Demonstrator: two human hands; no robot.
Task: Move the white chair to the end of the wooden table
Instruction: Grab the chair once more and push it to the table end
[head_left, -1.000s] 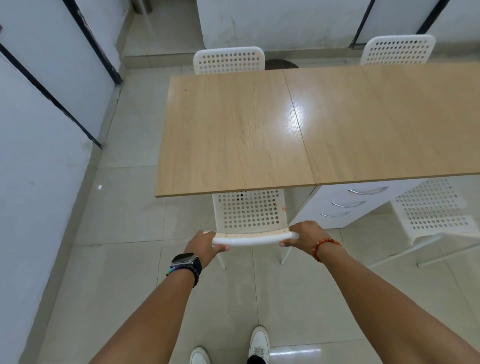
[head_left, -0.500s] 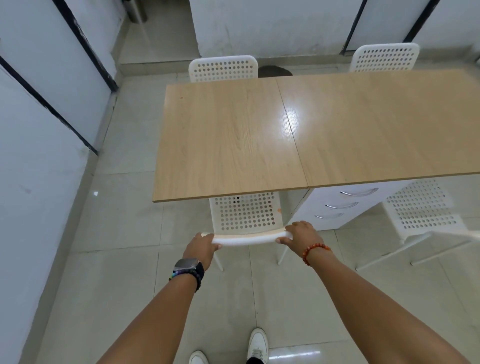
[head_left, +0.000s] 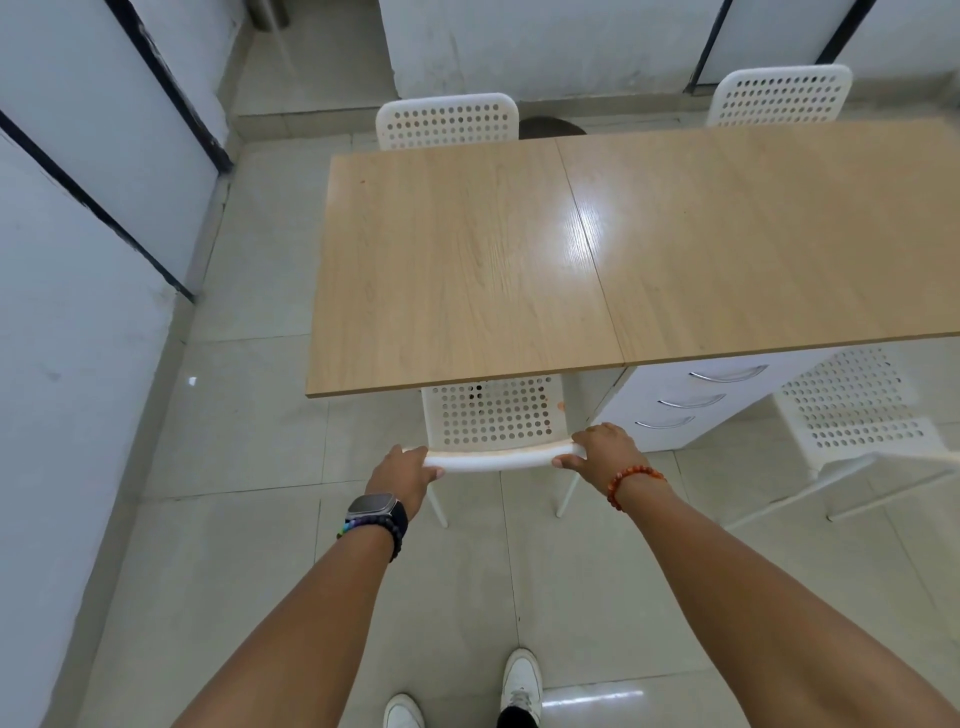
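Barely shifting since a second ago, white chair (head_left: 493, 415) sitting half under the counter (head_left: 467, 260) ahead of both grips, left hand (head_left: 402, 475) and right hand (head_left: 602, 452) clamping its backrest; pulling back evenly is looking wise.

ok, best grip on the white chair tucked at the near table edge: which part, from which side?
Take the white chair by the curved top rail of its backrest, from behind, one hand near each end. Its seat sits partly under the wooden table, so only the back is free. The left hand and right hand are wrapped there, likely the best grip.
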